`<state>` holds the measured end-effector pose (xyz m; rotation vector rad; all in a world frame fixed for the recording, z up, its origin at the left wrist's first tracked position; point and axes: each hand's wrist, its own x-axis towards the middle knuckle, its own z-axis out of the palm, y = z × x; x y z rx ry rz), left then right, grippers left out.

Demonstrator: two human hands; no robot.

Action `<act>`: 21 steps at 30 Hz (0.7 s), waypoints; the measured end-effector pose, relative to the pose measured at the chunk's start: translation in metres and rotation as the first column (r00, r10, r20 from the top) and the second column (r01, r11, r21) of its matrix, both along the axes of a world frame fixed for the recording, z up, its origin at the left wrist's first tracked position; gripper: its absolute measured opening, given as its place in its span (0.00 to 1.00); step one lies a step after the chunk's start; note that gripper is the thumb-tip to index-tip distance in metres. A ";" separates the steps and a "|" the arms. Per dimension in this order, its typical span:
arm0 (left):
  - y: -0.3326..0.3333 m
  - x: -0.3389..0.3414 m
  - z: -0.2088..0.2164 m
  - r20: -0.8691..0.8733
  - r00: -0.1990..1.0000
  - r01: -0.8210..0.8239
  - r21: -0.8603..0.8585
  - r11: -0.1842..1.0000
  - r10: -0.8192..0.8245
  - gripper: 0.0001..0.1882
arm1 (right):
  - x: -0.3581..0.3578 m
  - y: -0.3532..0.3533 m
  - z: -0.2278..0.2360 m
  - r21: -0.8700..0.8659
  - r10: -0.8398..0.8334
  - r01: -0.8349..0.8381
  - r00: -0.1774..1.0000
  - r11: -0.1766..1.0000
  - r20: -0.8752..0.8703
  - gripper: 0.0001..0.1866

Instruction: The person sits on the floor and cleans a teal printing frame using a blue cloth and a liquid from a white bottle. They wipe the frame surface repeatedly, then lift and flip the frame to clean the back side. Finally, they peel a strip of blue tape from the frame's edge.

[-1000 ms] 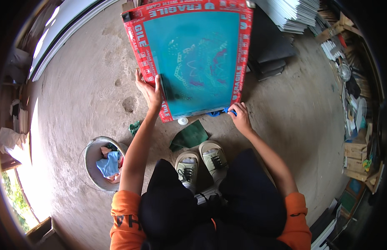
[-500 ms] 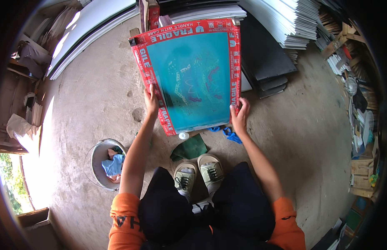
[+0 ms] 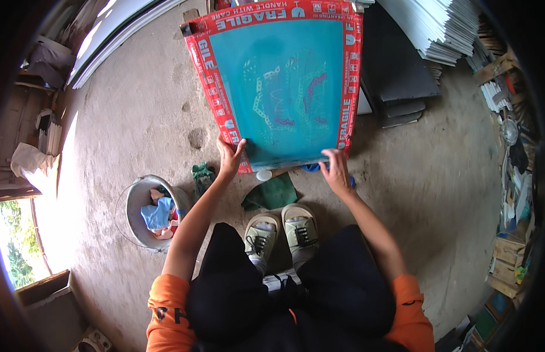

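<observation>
A screen-printing frame [image 3: 284,94] with a teal mesh and red printed tape round its border lies ahead of me, tilted. Faint pale and purple line shapes show on the mesh. My left hand [image 3: 230,157] grips the frame's near left corner, thumb on the mesh side and fingers round the outer edge. At the near right corner, my right hand [image 3: 336,172] has its fingers bent over the lower edge, thumb apart from the forefinger. What supports the frame's far end is hidden beneath it.
On the floor to the left stands a grey bucket [image 3: 149,212] with cloths in it, beside a crumpled green cloth [image 3: 203,177]. A flat green cloth [image 3: 271,192] and a white round lid [image 3: 264,175] lie before my shoes. Dark boards [image 3: 401,70] and white sheets [image 3: 439,26] are stacked at far right.
The frame has moved farther away from me. My left hand has slid down its left side to the near corner, and my right hand has shifted from the right side to the lower edge.
</observation>
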<state>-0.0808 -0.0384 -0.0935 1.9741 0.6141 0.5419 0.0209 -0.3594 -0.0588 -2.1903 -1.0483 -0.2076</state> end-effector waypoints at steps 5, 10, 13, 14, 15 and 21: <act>0.005 -0.004 -0.014 0.075 0.985 0.173 -0.394 0.903 -0.156 0.40 | -0.022 0.001 -0.028 -0.301 0.215 -0.212 0.976 0.930 -0.022 0.17; 0.010 -0.010 -0.011 -0.105 0.988 0.108 -0.046 0.993 -0.112 0.45 | -0.019 0.014 -0.029 -0.491 0.347 -0.197 0.908 0.849 0.236 0.12; 0.010 -0.012 0.000 -0.093 0.991 0.106 0.113 0.988 -0.095 0.47 | -0.017 0.020 -0.029 -0.486 0.377 -0.221 0.892 0.845 0.250 0.11; 0.016 -0.013 0.005 -0.075 0.993 0.104 0.126 0.987 -0.095 0.47 | -0.016 0.024 -0.026 -0.463 0.369 -0.240 0.906 0.853 0.208 0.11; 0.021 -0.019 0.010 -0.058 0.994 0.099 0.140 0.985 -0.092 0.47 | -0.016 0.028 -0.023 -0.439 0.363 -0.261 0.917 0.860 0.165 0.10; 0.000 -0.041 0.071 -0.086 0.990 0.126 0.204 0.971 -0.110 0.46 | -0.022 0.010 -0.017 -0.272 0.204 -0.182 0.978 0.945 0.052 0.07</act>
